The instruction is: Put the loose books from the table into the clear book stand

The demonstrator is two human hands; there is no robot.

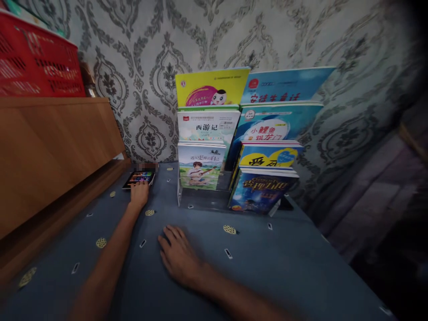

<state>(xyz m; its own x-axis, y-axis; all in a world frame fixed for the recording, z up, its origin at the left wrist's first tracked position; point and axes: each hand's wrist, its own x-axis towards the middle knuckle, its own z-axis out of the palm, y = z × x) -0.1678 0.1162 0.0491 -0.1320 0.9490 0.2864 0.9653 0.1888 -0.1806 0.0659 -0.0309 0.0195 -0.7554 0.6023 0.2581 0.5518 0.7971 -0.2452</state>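
Note:
My left hand (139,192) reaches to the far left of the table, its fingers stretched over the near edge of a dark flat rectangular item (136,177) with a colourful top. Whether that is a book or a tablet I cannot tell. My right hand (179,256) lies palm down on the blue tablecloth (200,238), fingers extended, holding nothing. Beyond it, a clear tiered rack (203,198) holds upright books in two columns. At the front are a pale book with a guitar player (200,167) and a dark blue book (259,191).
To the left stands a wooden cabinet (56,151) with a red plastic basket (40,58) on top. Patterned wallpaper (147,80) covers the wall behind the rack. A dark flat object (286,203) lies behind the rack's right side. Pale fabric (374,187) hangs at the right.

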